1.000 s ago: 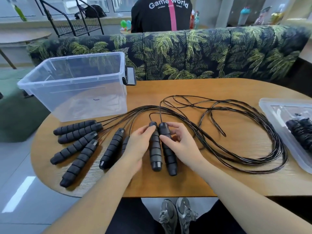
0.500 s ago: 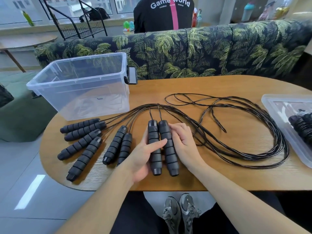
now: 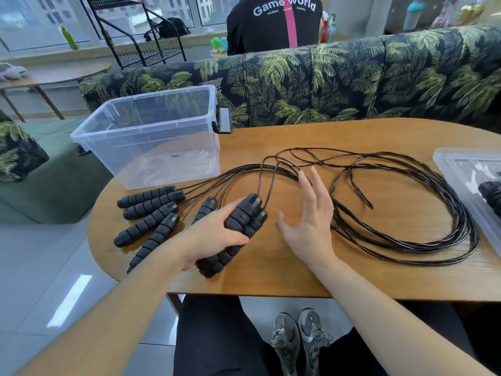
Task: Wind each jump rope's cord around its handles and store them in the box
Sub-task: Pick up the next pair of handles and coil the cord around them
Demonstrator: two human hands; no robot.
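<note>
My left hand (image 3: 214, 234) gripped two handles (image 3: 238, 229) together, cords (image 3: 406, 240) trailing beyond the grip, while my right hand (image 3: 311, 213) hovered alongside, fingers spread, holding nothing.

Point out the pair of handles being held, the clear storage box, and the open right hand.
held handle pair (image 3: 238, 234), head view, foam grip just beyond the left hand's fingers.
clear storage box (image 3: 151, 150), head view, near front wall.
right hand (image 3: 311, 218), head view, middle of the palm area.
</note>
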